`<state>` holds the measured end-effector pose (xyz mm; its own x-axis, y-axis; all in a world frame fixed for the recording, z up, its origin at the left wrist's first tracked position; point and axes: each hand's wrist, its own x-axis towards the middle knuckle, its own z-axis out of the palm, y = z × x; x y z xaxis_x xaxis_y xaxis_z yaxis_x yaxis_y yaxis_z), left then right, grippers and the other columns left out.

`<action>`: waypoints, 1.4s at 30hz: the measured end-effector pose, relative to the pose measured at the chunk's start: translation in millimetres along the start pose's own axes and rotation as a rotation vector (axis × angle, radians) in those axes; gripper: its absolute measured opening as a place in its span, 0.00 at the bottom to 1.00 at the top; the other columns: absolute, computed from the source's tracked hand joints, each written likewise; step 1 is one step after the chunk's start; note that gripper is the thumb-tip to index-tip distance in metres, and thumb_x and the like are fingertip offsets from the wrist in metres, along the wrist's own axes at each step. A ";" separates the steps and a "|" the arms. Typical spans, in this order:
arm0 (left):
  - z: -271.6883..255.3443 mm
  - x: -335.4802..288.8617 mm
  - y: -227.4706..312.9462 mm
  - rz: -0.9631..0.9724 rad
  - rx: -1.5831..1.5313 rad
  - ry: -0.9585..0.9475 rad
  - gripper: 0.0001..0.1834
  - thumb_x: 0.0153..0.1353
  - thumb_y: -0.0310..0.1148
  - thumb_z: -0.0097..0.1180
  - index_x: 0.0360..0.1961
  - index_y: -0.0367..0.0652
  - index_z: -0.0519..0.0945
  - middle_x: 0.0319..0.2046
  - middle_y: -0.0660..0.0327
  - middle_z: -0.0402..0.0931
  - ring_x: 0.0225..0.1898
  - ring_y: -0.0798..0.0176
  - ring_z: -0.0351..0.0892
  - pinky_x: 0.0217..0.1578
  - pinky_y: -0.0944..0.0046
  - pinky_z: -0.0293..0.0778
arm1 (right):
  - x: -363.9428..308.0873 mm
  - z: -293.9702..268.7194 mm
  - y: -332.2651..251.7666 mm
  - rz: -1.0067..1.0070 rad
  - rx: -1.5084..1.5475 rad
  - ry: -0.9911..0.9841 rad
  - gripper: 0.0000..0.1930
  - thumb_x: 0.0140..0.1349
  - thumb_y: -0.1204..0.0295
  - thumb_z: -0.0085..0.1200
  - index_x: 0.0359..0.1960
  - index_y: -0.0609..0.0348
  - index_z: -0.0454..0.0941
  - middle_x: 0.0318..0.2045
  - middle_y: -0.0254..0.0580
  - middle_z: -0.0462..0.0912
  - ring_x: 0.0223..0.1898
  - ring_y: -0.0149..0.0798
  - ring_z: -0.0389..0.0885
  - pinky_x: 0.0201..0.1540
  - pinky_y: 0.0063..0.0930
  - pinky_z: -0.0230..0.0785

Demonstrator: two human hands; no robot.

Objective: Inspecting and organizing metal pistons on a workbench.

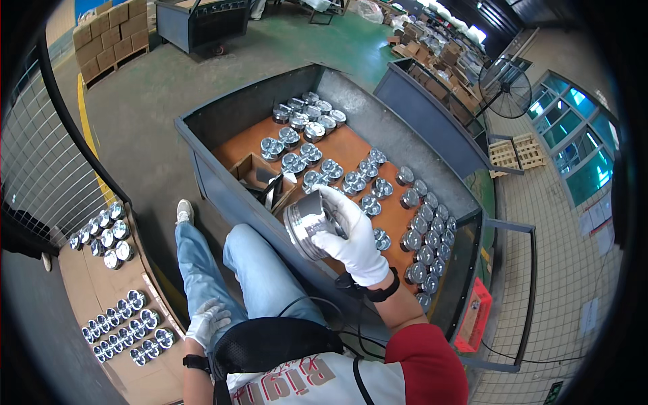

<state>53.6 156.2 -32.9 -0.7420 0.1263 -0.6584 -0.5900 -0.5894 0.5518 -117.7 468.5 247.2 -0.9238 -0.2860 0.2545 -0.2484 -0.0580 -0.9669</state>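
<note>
My right hand (356, 236), in a white glove, grips a shiny metal piston (302, 226) and holds it up over the near wall of a grey metal bin (226, 182). The fingers wrap round its skirt, and its ringed end faces left. On the bin's brown liner (344, 143) stand several more pistons (314, 131), with a denser group of duller ones (426, 233) at the right. My left hand (208, 322), also gloved, lies on my left thigh with its fingers stretched out and nothing in it.
A small open cardboard box (251, 167) with dark pieces sits inside the bin. At the left, a cardboard-topped table (84, 280) bears rows of pistons. Wire mesh (40, 135) stands behind it. A red crate (474, 316), another bin (432, 111) and a fan (505, 88) are at the right.
</note>
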 end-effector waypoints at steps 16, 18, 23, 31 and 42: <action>-12.0 1.3 0.6 -0.017 -0.108 -0.046 0.28 0.66 0.26 0.47 0.67 0.34 0.59 0.58 0.41 0.68 0.50 0.44 0.79 0.46 0.53 0.81 | -13.1 -36.2 -14.3 0.128 -0.070 0.083 0.41 0.47 0.72 0.74 0.63 0.67 0.66 0.51 0.42 0.78 0.51 0.30 0.76 0.57 0.26 0.69; -20.2 4.7 -1.3 -0.023 -0.214 -0.079 0.29 0.65 0.27 0.48 0.67 0.36 0.59 0.58 0.42 0.69 0.49 0.45 0.79 0.45 0.53 0.82 | -14.1 -43.3 -16.5 0.120 -0.128 0.106 0.40 0.47 0.71 0.74 0.63 0.67 0.66 0.51 0.41 0.78 0.51 0.30 0.77 0.57 0.26 0.69; -14.0 3.5 7.7 -0.081 -0.214 -0.072 0.30 0.63 0.29 0.51 0.66 0.37 0.61 0.56 0.45 0.71 0.48 0.47 0.80 0.44 0.54 0.83 | -29.2 -74.1 -25.3 0.164 -0.331 0.205 0.40 0.47 0.68 0.74 0.63 0.64 0.68 0.51 0.41 0.79 0.51 0.31 0.78 0.56 0.27 0.70; -17.1 11.5 6.9 -0.055 -0.267 -0.037 0.30 0.59 0.29 0.53 0.64 0.39 0.65 0.52 0.48 0.76 0.47 0.51 0.81 0.42 0.56 0.83 | -87.3 -174.5 -0.5 0.355 -0.779 0.372 0.33 0.50 0.66 0.70 0.57 0.64 0.72 0.48 0.43 0.80 0.47 0.33 0.80 0.52 0.28 0.72; -40.2 23.0 2.1 -0.073 -0.277 -0.087 0.25 0.60 0.26 0.53 0.60 0.38 0.70 0.52 0.44 0.78 0.50 0.47 0.81 0.51 0.51 0.81 | -183.0 -249.1 135.1 0.931 -1.330 0.050 0.33 0.38 0.54 0.69 0.45 0.61 0.77 0.41 0.56 0.82 0.45 0.53 0.82 0.50 0.39 0.75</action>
<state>48.1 125.8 -67.5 -0.7326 0.2374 -0.6379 -0.5424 -0.7699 0.3363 -54.8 751.3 74.4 -0.8916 0.2845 -0.3524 0.3340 0.9385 -0.0874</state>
